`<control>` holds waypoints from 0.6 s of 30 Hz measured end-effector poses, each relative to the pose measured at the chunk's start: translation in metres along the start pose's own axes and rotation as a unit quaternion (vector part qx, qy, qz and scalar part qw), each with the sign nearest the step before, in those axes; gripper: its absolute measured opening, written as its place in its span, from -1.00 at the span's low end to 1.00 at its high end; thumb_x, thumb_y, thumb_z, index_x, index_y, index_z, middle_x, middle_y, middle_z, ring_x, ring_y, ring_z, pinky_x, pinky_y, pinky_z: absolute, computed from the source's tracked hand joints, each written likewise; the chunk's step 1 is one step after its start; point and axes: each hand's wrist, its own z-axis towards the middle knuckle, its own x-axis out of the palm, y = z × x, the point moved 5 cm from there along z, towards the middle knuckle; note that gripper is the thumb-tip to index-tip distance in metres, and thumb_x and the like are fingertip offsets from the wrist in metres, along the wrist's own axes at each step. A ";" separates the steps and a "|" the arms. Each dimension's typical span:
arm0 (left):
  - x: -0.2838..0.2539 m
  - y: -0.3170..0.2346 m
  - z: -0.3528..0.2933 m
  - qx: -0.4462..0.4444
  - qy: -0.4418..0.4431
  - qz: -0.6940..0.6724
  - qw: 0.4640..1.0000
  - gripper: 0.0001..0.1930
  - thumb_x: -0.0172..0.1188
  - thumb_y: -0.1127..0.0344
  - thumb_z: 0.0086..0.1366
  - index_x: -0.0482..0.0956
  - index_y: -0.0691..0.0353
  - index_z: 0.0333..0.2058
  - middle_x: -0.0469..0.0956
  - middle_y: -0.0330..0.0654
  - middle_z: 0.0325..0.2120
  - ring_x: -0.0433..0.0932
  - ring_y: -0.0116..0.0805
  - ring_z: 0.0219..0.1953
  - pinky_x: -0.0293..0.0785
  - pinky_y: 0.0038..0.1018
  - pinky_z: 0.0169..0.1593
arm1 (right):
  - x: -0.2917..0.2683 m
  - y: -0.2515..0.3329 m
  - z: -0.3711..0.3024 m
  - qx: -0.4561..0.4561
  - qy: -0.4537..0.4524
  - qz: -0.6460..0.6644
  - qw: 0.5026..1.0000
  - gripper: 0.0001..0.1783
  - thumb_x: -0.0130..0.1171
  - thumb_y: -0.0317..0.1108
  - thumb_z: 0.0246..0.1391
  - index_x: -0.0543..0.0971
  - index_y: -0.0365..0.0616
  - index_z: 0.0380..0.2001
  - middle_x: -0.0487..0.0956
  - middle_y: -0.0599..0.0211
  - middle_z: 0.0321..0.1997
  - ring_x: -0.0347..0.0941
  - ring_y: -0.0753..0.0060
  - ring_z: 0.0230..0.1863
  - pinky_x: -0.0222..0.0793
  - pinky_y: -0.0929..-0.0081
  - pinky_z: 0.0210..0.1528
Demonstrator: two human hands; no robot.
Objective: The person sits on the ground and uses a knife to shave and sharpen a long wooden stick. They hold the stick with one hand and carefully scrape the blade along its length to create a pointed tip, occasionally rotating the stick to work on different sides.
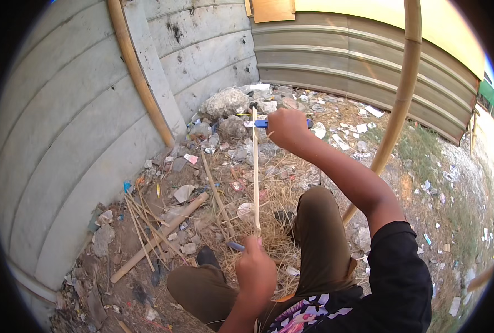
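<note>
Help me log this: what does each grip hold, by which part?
Left grip: pale strip, by its near end; greyish object, hold unclear. Right grip: blue cutter, by its handle.

The strip [256, 177] is pale cream, the knife [262, 124] blue. Near, the trousers [323, 238] are olive brown and the black shirt [400, 275] has a pink, white and purple print [309, 312]. Far, the fence [324, 53] is ribbed brown; left, the wall [77, 119] is grey.

This is an outdoor yard: sunlit, littered ground [383, 238] with rubble [224, 104] and dry grass [283, 191]. A grey panel wall [63, 122] meets a corrugated metal fence [313, 53] behind.
</note>
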 end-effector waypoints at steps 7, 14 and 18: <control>0.016 0.008 -0.002 -0.067 0.128 -0.306 0.941 -0.80 -0.01 0.28 0.52 0.44 0.32 -0.20 0.48 -0.11 -0.59 0.46 -0.27 -0.61 0.37 -0.40 -0.51 | -0.018 -0.132 0.044 0.164 -0.078 0.132 0.975 -0.68 0.13 -0.17 0.18 0.71 -0.19 -0.28 0.71 0.04 -0.25 0.66 -0.05 -0.16 0.56 0.15 -0.16; 0.014 0.014 0.009 -0.080 0.090 -0.277 0.953 -0.76 0.01 0.22 0.53 0.46 0.31 -0.21 0.45 -0.19 -0.60 0.40 -0.38 -0.62 0.32 -0.45 -0.52 | -0.013 -0.009 -0.108 -0.145 -0.048 0.112 0.982 -0.64 0.10 -0.15 0.19 0.62 -0.11 -0.60 0.51 0.10 -0.70 0.52 -0.09 -0.60 0.46 0.03 -0.46; 0.010 -0.008 0.004 -0.016 0.056 -0.092 0.994 -0.84 0.01 0.30 0.48 0.44 0.28 -0.19 0.53 0.05 -0.56 0.52 0.11 -0.55 0.39 -0.12 -0.48 | -0.001 0.013 -0.140 -0.197 0.021 0.074 0.977 -0.74 0.16 -0.18 0.10 0.62 -0.05 -0.57 0.53 0.18 -0.71 0.56 0.03 -0.62 0.45 0.05 -0.53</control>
